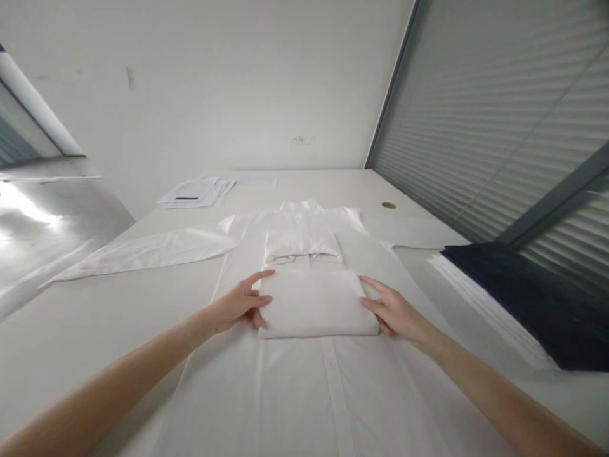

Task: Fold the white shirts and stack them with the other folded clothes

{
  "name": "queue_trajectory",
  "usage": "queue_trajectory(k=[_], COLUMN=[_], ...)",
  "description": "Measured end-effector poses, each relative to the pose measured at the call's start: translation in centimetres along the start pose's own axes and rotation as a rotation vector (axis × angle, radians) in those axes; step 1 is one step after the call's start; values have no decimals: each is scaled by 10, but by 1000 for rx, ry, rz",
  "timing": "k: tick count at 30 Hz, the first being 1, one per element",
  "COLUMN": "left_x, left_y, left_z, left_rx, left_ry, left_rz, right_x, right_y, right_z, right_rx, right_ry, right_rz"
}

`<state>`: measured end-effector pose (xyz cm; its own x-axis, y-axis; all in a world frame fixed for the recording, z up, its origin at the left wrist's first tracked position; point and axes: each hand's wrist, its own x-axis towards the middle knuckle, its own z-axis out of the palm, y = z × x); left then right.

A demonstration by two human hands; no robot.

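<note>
White table point(143, 311), folded cloth point(314, 306) between left hand point(242, 301) and right hand point(392, 310), both gripping its sides

Shirt point(295, 393) flat on table point(157, 317), collar point(302, 208) end away from viewer. One sleeve point(162, 249) out left, other sleeve point(413, 233) out right. Folded bundle point(316, 304) on shirt, mid-width; second fold point(302, 246) just behind it, before collar. Left hand point(245, 303) at bundle's left edge, right hand point(390, 309) at its right edge, bundle between. Papers point(200, 192) far left on table, behind left sleeve. Hole point(389, 205) far right, behind right sleeve. Stack point(485, 304) right of shirt, cloth point(533, 304) on top. Wall point(252, 82) behind table; blinds point(499, 114) along right.
</note>
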<state>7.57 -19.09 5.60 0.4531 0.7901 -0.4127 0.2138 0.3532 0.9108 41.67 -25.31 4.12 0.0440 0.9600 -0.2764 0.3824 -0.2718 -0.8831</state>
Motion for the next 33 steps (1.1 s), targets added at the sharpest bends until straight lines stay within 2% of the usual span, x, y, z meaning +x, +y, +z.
queue_trajectory(k=[3, 5, 7, 11, 13, 17, 22, 26, 29, 31, 33], left_x=[3, 5, 9, 17, 20, 24, 27, 27, 29, 31, 34], left_y=[3, 4, 5, 3, 2, 3, 8, 10, 7, 4, 1], left_z=[-8, -12, -15, -17, -17, -17, -14, -13, -14, -16, -15], left_rx=[-31, -19, 11, 29, 30, 78, 122, 62, 35, 97, 253], left_ry=[-117, -133, -79, 154, 210, 216, 233, 243, 222, 234, 330], left_rz=[-71, -103, -92, 35, 64, 48, 12, -12, -21, -15, 60], right_x=[1, 1, 2, 2, 2, 4, 14, 30, 39, 43, 46], right_y=[0, 0, -1, -6, -7, -9, -17, -20, -13, -5, 2], right_z=[0, 0, -1, 0, 0, 0, 1, 2, -1, -3, -4], right_rx=[41, 49, 37, 27, 48, 43, 27, 63, 26, -47, -169], right_ry=[-39, -41, -13, 47, 46, 27, 106, 133, 110, 138, 261], right_rz=[29, 40, 40, 35, 43, 66, 95, 98, 96, 32, -124])
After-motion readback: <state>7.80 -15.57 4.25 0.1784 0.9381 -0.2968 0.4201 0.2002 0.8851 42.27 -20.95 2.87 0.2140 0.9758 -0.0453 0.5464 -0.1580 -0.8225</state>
